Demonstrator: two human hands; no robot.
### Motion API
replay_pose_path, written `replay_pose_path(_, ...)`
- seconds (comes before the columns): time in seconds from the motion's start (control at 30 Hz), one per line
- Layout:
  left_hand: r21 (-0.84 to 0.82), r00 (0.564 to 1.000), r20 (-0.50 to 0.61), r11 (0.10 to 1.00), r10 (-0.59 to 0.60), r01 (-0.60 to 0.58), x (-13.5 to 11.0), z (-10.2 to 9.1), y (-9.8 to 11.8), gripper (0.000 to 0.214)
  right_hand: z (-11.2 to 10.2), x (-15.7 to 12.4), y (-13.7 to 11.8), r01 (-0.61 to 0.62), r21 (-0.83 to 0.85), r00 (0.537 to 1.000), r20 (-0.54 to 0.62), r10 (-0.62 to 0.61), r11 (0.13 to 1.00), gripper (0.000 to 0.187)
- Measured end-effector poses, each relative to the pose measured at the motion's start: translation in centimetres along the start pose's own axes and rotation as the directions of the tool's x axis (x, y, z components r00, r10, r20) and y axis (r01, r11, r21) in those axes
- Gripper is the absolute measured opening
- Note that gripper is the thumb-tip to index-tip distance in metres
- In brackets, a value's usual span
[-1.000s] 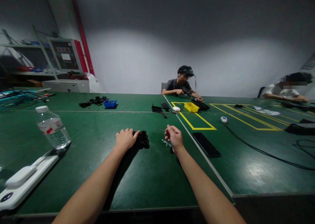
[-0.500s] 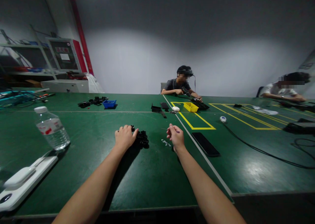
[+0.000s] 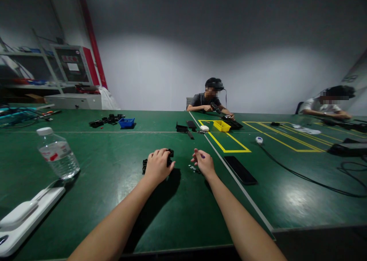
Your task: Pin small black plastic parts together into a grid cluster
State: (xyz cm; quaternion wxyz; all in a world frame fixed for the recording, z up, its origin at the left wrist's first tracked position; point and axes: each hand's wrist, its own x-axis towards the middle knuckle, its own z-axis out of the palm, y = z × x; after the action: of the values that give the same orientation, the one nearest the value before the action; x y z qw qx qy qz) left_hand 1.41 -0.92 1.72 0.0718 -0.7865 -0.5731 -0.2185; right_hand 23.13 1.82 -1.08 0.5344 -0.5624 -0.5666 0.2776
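My left hand [image 3: 158,165] is curled over a cluster of small black parts [image 3: 144,167], and a black part [image 3: 171,154] shows between its fingertips and thumb. The hand hides most of the cluster. To the right, my right hand [image 3: 204,163] is closed with its fingers bent. A thin tool with a purple end [image 3: 203,156] sits in it, and its tip cannot be made out. Several tiny pale pieces [image 3: 192,167] lie on the green table [image 3: 109,184] just left of that hand.
A water bottle [image 3: 59,154] and a white power strip [image 3: 31,219] stand at left. Right of my hand lies a black phone [image 3: 240,170]. Farther off are a blue bin [image 3: 126,123], a yellow bin [image 3: 221,126] and black pieces [image 3: 181,127]. Two people sit across the table.
My left hand has moved right, over the black parts and closer to my right hand. The right hand stays nearly in place; the tool's thin shaft no longer shows clearly.
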Motion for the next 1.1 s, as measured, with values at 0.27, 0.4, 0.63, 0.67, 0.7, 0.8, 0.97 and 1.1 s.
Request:
replay_pose_path(0.27,-0.03,0.993,-0.049,0.994,0.104,-0.105,-0.6,1.8,0.2,0.043,0.4,0.0,0.5,0.017,-0.06,0.999,0.031,-0.015,0.998,0.058)
replay_pose_path(0.4,-0.035,0.993,-0.046,0.994,0.104,-0.106,-0.5,2.2,-0.1,0.04,0.4,-0.1,0.2,0.028,-0.073,0.999,0.048,-0.024,0.997,0.056)
replay_pose_path(0.63,-0.08,0.98,-0.092,0.98,0.176,-0.184,-0.4,2.4,0.2,0.024,0.3,0.2,0.4,0.039,-0.137,0.998,0.048,-0.033,0.99,0.04)
replay_pose_path(0.67,-0.088,0.977,-0.093,0.976,0.191,-0.199,-0.5,2.4,0.4,0.02,0.2,0.3,0.5,0.045,-0.158,0.998,0.055,-0.037,0.986,0.037)
replay_pose_path(0.7,-0.096,0.974,-0.09,0.972,0.208,-0.216,-0.5,2.3,0.5,0.017,0.2,0.3,0.5,0.054,-0.18,0.997,0.063,-0.043,0.982,0.033)
replay_pose_path(0.8,-0.119,0.962,-0.07,0.955,0.264,-0.271,-0.6,2.3,0.9,0.015,-0.1,0.4,0.4,0.077,-0.228,0.993,0.107,-0.054,0.971,0.028)
replay_pose_path(0.97,-0.14,0.942,-0.005,0.932,0.337,-0.334,-0.8,2.5,1.4,0.013,-0.8,0.5,0.3,0.083,-0.33,0.989,0.144,-0.036,0.94,0.031)
replay_pose_path(1.1,-0.152,0.93,0.034,0.921,0.367,-0.358,-0.8,2.7,1.6,0.013,-1.0,0.3,0.0,0.134,-0.527,0.981,0.193,-0.036,0.839,0.018)
